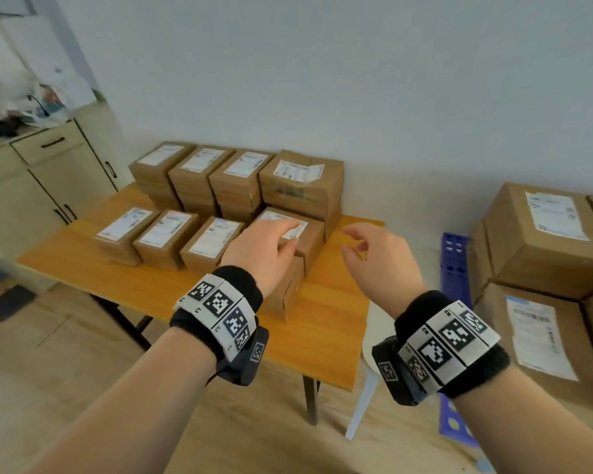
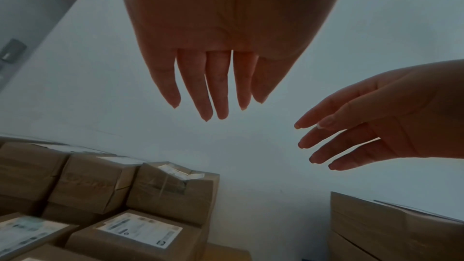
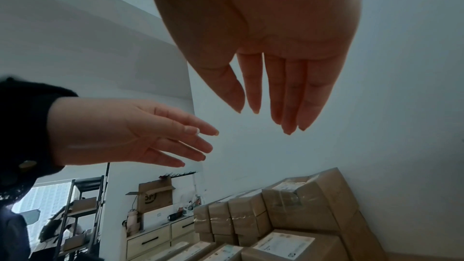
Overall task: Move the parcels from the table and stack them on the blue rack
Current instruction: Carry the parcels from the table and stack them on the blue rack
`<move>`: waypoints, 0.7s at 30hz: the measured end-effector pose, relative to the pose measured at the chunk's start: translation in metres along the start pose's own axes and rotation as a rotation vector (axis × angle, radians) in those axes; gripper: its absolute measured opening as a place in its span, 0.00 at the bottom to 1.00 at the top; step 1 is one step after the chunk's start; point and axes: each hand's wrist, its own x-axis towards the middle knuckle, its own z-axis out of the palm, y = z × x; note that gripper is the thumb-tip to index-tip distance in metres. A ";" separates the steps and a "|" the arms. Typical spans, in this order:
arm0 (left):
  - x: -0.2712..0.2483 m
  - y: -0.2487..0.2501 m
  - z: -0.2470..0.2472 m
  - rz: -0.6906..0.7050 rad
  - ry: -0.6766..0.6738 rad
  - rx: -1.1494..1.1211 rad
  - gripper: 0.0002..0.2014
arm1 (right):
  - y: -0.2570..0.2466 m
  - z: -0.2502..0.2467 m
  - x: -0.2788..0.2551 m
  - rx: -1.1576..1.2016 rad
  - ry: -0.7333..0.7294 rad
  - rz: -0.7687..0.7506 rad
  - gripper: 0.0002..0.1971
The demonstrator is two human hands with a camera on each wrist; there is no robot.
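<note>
Here, the parcels [image 1: 220, 200] are seen in two rows on the desk [image 1: 83, 254]: a back row stacked several high against the wall [image 1: 356, 80], and a lower front row just before it. The nearest parcel [image 1: 308, 239], at the right end of the front row, lies on top of another one, and it is probably the next to be taken. The left hand [image 1: 261, 249] is held over this parcel, and the right hand [image 1: 380, 261] is beside it on the right. In both wrist views the fingers [image 2: 216, 84] are spread and nearly straight, nothing is held, and clear air is seen between them and the cartons. No contact can be confirmed.

The blue rack [image 1: 454, 265] is partly seen to the right of the desk, low by the floor [image 1: 65, 336], with bigger boxes [image 1: 545, 234] stacked just beside it. Most of the task is judged as not yet done.

Some risks can be named. If the parcel is gripped from one side only, it may tilt and slide off the one below. The tall back stack stands close behind, so it could be pushed if the hands are reached too far. The loose label [image 1: 297, 171] on its top parcel could be caught by a finger. The rack is half hidden, so a parcel could be set down badly on its edge.
</note>
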 end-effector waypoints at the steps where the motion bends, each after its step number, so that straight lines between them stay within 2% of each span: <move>1: 0.011 -0.007 -0.001 -0.007 0.003 -0.007 0.20 | 0.000 0.003 0.013 0.001 0.004 -0.006 0.16; 11: 0.134 -0.051 -0.012 -0.074 0.000 0.095 0.22 | 0.011 0.036 0.147 0.103 -0.001 0.044 0.24; 21: 0.255 -0.137 0.014 -0.130 -0.151 0.102 0.32 | 0.025 0.085 0.231 0.065 -0.035 0.241 0.34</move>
